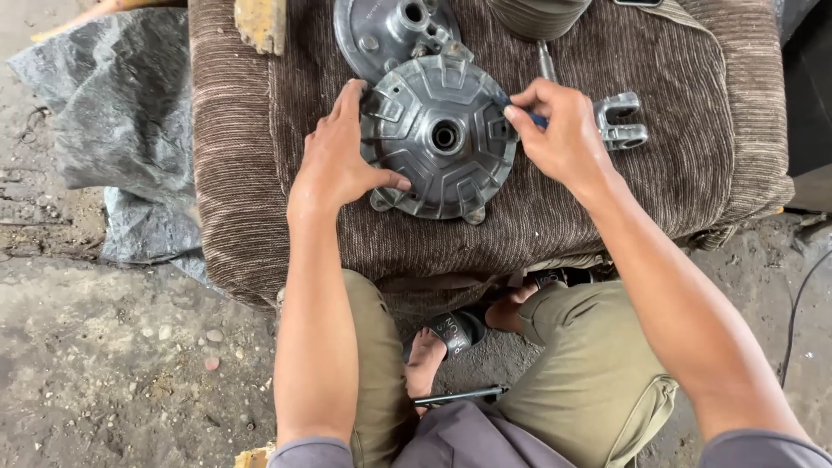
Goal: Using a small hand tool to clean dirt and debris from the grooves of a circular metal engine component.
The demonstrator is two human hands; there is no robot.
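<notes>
My left hand (340, 160) lies spread on the left rim of a round grey metal cover (440, 139) — fingers up along its edge, thumb stretched across the lower face, pressing rather than gripping. The cover rests flat on a brown corduroy cushion (243, 173), directly between my two hands, its ribbed face up and a small bore in the middle.

My right hand (568, 139) is closed around a thin blue-handled tool (533, 119), pinched between thumb and forefinger at the cover's right edge. Only a short piece of the handle shows past my fingers, so I cannot tell what kind of tip it has or whether it actually touches the metal.

Just beyond my left fingertips, partly tucked under the cover's far edge, sits a second grey casting (390, 30) with a raised boss. Beyond my right hand stands a ribbed cylinder (537, 16), and a slim metal shaft runs from it down behind my knuckles. Just right of my right hand lies a forked metal yoke (622, 121), apart from the cover. A yellowish block (260, 22) rests at the cushion's far edge, well left of my left hand.

Nearer to me than both hands — below the cushion's front edge — are my knees in olive trousers and a foot in a black sandal (455, 329). A dark slender rod (459, 396) lies on the ground by that foot. Crumpled grey plastic sheeting (95, 113) sits on the dirt floor far off to my left.
</notes>
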